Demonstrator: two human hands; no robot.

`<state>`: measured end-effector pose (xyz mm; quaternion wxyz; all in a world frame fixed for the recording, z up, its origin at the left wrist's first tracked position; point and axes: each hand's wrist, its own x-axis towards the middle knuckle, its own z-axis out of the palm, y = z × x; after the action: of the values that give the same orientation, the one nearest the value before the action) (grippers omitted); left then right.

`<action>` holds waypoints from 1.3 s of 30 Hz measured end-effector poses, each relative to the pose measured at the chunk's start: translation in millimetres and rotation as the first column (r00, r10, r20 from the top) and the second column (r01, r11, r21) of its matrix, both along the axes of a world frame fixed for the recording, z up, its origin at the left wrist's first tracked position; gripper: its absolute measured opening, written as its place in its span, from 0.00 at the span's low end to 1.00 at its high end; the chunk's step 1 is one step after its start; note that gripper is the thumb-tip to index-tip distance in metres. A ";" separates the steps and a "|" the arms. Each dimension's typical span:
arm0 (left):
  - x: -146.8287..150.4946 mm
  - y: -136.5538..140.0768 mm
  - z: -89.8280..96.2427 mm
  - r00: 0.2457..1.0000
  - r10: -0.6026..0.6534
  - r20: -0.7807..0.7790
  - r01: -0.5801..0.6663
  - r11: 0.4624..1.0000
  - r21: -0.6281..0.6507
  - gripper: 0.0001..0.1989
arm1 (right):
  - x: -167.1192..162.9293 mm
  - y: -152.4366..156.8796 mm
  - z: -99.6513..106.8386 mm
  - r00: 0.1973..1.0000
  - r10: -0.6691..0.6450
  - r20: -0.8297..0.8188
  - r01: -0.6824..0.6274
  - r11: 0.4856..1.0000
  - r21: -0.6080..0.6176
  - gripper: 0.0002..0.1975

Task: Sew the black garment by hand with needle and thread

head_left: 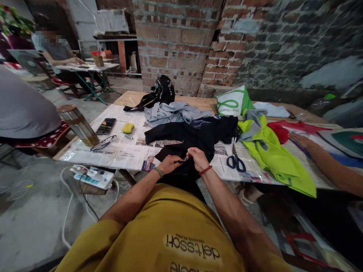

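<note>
A black garment [195, 136] with white stripes near one cuff lies across the table's front edge and hangs down toward my lap. My left hand [170, 164] is closed on a fold of it. Just to the right, my right hand [199, 158] is pinched over the same cloth. Something small and shiny shows at its fingertips, too small to name. Dark-handled scissors [236, 163] rest on the newspaper beside my right hand.
Newspaper covers the wooden table [124, 96]. Left are a steel flask [78, 124], phone [106, 126], glasses [103, 142] and yellow sponge [128, 128]. A neon garment [272, 155] drapes over the front right, near another person's arm [323, 156] and an iron [344, 140]. A power strip [93, 177] sits below.
</note>
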<state>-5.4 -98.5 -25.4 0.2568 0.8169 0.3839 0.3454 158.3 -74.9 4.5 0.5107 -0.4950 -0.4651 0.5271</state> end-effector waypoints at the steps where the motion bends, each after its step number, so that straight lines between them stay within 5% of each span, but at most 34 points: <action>1: 0.0 0.1 -0.4 1.000 0.008 0.006 -0.008 1.000 -0.006 0.07 | -0.1 -1.6 1.6 1.000 0.009 -0.007 -0.009 1.000 -0.003 0.10; 12: 1.7 -0.3 0.7 0.994 0.076 0.084 -0.072 0.996 -0.050 0.08 | 10.9 -22.4 6.8 0.977 0.210 -0.030 -0.211 0.976 -0.046 0.16; 19: 1.3 0.1 -1.7 0.989 0.100 0.106 -0.090 0.991 -0.096 0.08 | 4.1 -19.7 0.2 0.996 0.068 0.050 -0.069 0.997 0.023 0.10; 26: -0.8 0.5 -1.4 0.998 -0.001 -0.056 0.001 1.000 0.003 0.09 | -1.6 -8.4 -1.7 0.999 -0.007 0.032 0.006 0.999 0.033 0.08; 30: -0.8 -0.4 1.2 0.993 -0.078 -0.094 0.080 0.997 0.013 0.08 | 8.3 4.4 9.1 0.999 -0.020 0.027 0.019 0.999 0.032 0.08; 39: -1.1 -1.6 3.6 0.986 0.125 0.109 -0.097 0.967 -0.235 0.13 | 18.0 44.9 55.4 0.994 0.106 -0.016 -0.105 0.994 0.036 0.13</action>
<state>-6.5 -100.1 -21.9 0.3529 0.7362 0.4497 0.3623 176.3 -30.0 59.9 0.4950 -0.4559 -0.4952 0.5494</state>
